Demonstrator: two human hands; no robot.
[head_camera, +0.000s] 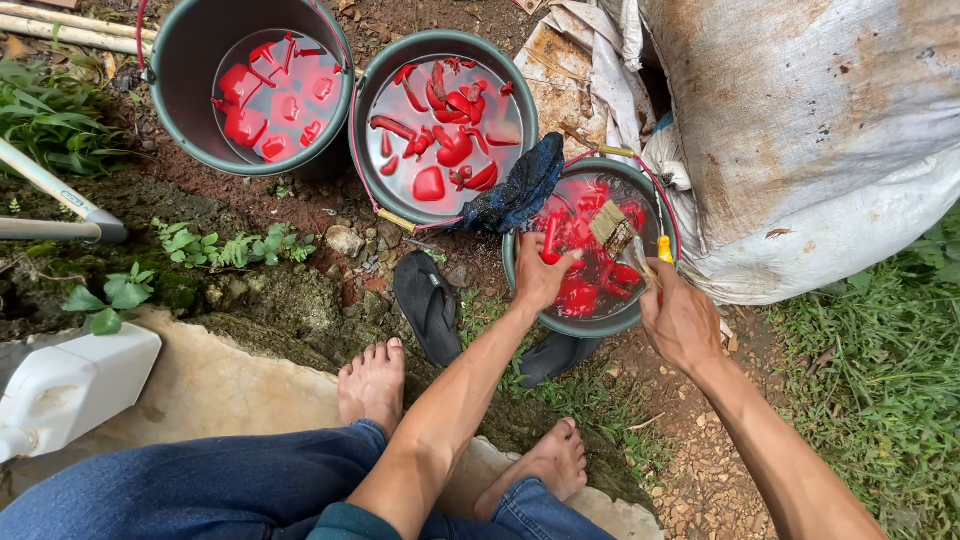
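Head view: on bare soil, three grey buckets hold water and red plastic pieces. Left hand (541, 272) reaches into the nearest bucket (520, 268), fingers curled around a red piece (549, 243) at its left rim. Right hand (678, 318) is at that bucket's right rim, fingers closed on a yellow-handled brush (612, 228) whose bristles lie over the red pieces. Dark blue cloth (520, 185) drapes between this bucket and the middle bucket (362, 120). Black sandal (427, 305) lies just beside the left forearm; a white sack (820, 140) stands to the right.
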